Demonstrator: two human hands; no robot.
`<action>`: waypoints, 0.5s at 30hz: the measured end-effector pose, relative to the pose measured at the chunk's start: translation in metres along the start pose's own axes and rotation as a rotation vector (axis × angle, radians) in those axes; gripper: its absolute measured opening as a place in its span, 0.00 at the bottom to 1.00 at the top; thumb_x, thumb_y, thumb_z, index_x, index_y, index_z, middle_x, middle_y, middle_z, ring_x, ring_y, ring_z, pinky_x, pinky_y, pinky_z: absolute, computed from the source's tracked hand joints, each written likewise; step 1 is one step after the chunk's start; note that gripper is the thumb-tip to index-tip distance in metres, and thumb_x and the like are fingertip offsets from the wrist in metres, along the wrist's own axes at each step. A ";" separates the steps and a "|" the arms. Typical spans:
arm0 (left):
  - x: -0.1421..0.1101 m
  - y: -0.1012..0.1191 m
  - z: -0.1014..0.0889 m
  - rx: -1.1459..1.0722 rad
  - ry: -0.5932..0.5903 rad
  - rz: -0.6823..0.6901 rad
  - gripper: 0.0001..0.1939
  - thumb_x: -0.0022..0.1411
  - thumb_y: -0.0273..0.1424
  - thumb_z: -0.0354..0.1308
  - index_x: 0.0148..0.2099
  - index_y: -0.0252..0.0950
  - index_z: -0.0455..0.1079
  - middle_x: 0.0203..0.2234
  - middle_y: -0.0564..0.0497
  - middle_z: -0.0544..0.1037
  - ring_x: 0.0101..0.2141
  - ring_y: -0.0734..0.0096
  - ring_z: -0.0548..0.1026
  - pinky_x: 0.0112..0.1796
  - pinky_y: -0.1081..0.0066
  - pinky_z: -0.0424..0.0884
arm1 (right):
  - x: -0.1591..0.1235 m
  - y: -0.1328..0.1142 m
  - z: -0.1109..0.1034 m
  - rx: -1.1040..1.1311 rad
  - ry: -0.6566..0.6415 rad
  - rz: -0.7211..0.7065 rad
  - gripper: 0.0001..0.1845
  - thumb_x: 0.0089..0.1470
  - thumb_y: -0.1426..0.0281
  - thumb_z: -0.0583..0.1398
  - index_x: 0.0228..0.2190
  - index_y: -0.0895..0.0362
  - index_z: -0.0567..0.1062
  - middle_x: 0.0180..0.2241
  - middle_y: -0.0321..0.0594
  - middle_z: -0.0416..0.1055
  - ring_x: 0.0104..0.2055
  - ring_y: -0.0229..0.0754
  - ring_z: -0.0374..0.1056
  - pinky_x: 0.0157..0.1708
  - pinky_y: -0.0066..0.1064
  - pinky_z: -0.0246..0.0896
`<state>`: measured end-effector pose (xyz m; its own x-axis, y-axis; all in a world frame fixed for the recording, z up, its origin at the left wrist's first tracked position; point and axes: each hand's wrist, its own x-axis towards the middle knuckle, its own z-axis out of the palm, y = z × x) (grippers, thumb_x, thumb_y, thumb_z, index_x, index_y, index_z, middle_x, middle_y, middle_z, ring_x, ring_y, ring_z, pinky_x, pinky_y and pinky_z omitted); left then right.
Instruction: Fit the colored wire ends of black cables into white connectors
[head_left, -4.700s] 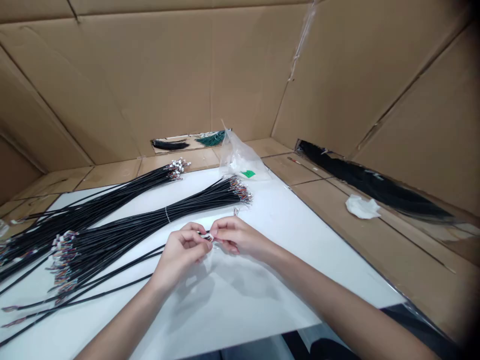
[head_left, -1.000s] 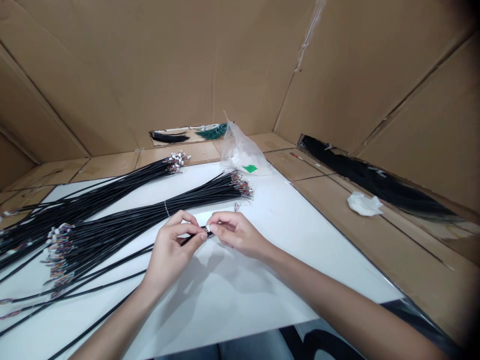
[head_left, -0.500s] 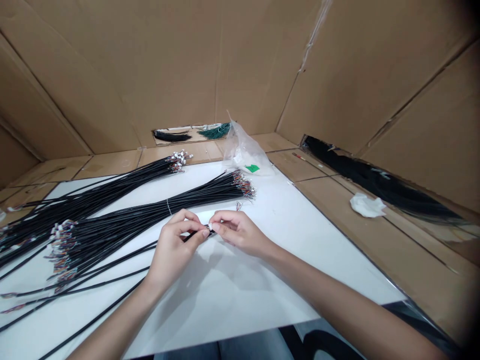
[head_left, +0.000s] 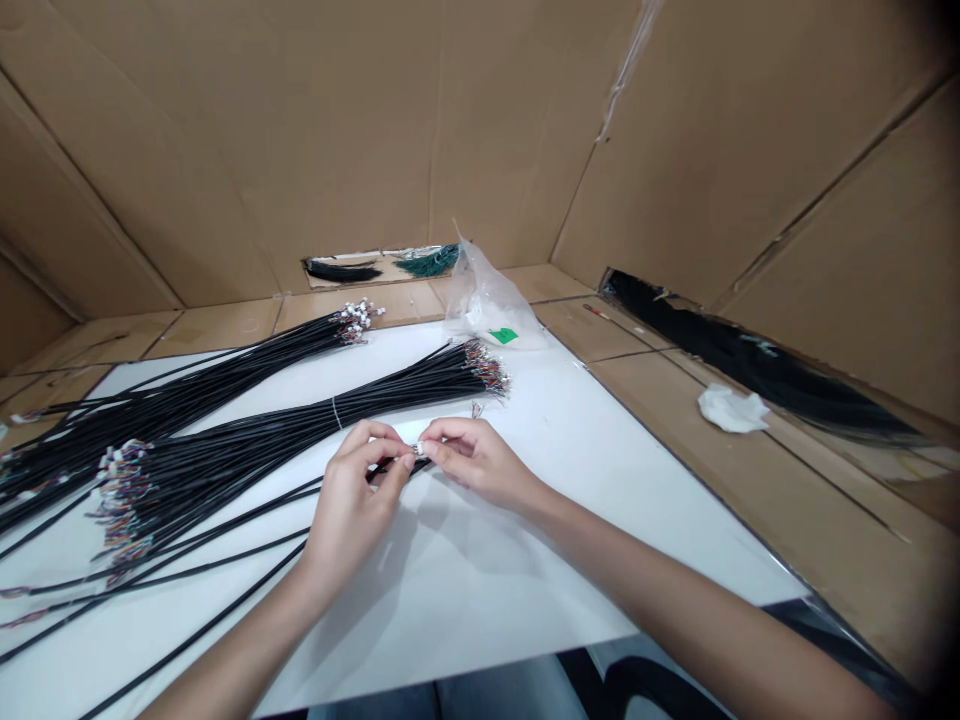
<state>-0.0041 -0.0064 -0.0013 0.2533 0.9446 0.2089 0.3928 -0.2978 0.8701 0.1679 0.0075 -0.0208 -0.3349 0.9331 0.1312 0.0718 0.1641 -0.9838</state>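
Note:
My left hand (head_left: 354, 500) and my right hand (head_left: 474, 462) meet above a white board (head_left: 487, 570). The left fingers pinch a thin black cable (head_left: 386, 469) near its end. The right fingertips hold a small white connector (head_left: 417, 451) at that cable's tip, and the fingers partly hide it. Just behind my hands lies a black cable bundle (head_left: 300, 425) tied with a thin white band, its multicoloured wire ends pointing both ways. A second black bundle (head_left: 217, 393) lies further left, with white connectors at its far end.
Several loose black cables (head_left: 187, 570) lie at the lower left of the board. Cardboard walls and floor surround it. A plastic bag (head_left: 484, 308) with a green label, a crumpled white tissue (head_left: 731, 409), and a long black cable bundle (head_left: 750, 360) lie beyond its edges.
My hands have drawn slightly closer around the connector, and the left hand has shifted a little to the right. The camera view has shifted only slightly.

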 end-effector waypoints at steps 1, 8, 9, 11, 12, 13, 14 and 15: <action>0.000 0.000 0.000 0.014 0.006 0.016 0.09 0.62 0.31 0.54 0.32 0.35 0.72 0.35 0.48 0.70 0.36 0.69 0.70 0.29 0.75 0.66 | 0.000 0.000 0.000 0.000 0.000 0.006 0.15 0.55 0.60 0.58 0.27 0.60 0.72 0.23 0.33 0.62 0.23 0.33 0.53 0.23 0.26 0.48; 0.000 -0.003 0.003 0.095 0.059 0.046 0.08 0.62 0.29 0.53 0.31 0.36 0.71 0.33 0.49 0.69 0.34 0.71 0.70 0.29 0.76 0.66 | 0.000 -0.001 0.002 -0.032 0.014 0.020 0.14 0.53 0.60 0.59 0.26 0.60 0.72 0.25 0.37 0.66 0.26 0.36 0.59 0.27 0.28 0.53; 0.000 -0.004 0.004 0.102 0.066 0.044 0.08 0.61 0.29 0.53 0.31 0.36 0.71 0.32 0.49 0.69 0.34 0.71 0.70 0.30 0.76 0.66 | 0.000 0.000 0.003 -0.046 0.018 0.014 0.14 0.53 0.61 0.59 0.26 0.60 0.72 0.25 0.37 0.66 0.26 0.36 0.59 0.26 0.27 0.53; 0.000 -0.004 0.005 0.110 0.072 0.036 0.08 0.61 0.28 0.53 0.31 0.35 0.71 0.32 0.50 0.69 0.33 0.71 0.70 0.30 0.75 0.67 | 0.000 0.001 0.004 -0.086 0.029 0.003 0.12 0.53 0.63 0.58 0.26 0.60 0.72 0.24 0.36 0.66 0.26 0.36 0.59 0.25 0.27 0.52; -0.001 -0.005 0.005 0.108 0.072 0.030 0.08 0.61 0.28 0.53 0.31 0.35 0.71 0.32 0.50 0.70 0.33 0.71 0.70 0.30 0.75 0.67 | 0.000 0.002 0.005 -0.109 0.035 -0.003 0.11 0.54 0.64 0.58 0.26 0.59 0.72 0.24 0.36 0.66 0.25 0.36 0.59 0.25 0.27 0.52; -0.001 -0.005 0.006 0.103 0.070 0.021 0.08 0.61 0.29 0.53 0.31 0.35 0.72 0.32 0.49 0.70 0.33 0.71 0.70 0.30 0.75 0.67 | 0.000 0.003 0.006 -0.129 0.044 -0.008 0.11 0.54 0.65 0.58 0.26 0.59 0.72 0.24 0.36 0.66 0.25 0.36 0.59 0.25 0.27 0.52; -0.001 -0.005 0.006 0.093 0.069 0.008 0.09 0.61 0.29 0.53 0.31 0.35 0.72 0.32 0.49 0.70 0.33 0.71 0.70 0.31 0.74 0.67 | 0.000 0.004 0.006 -0.149 0.052 -0.013 0.11 0.54 0.66 0.57 0.25 0.59 0.72 0.24 0.36 0.66 0.25 0.36 0.59 0.25 0.27 0.52; -0.001 -0.005 0.006 0.076 0.068 -0.009 0.09 0.61 0.29 0.54 0.30 0.35 0.72 0.33 0.49 0.71 0.33 0.70 0.70 0.31 0.74 0.68 | 0.001 0.005 0.006 -0.169 0.061 -0.019 0.10 0.54 0.66 0.57 0.25 0.59 0.72 0.23 0.37 0.66 0.25 0.36 0.59 0.25 0.27 0.53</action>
<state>-0.0008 -0.0062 -0.0091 0.1895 0.9538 0.2331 0.4618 -0.2961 0.8361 0.1619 0.0068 -0.0268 -0.2802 0.9461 0.1621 0.2246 0.2288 -0.9472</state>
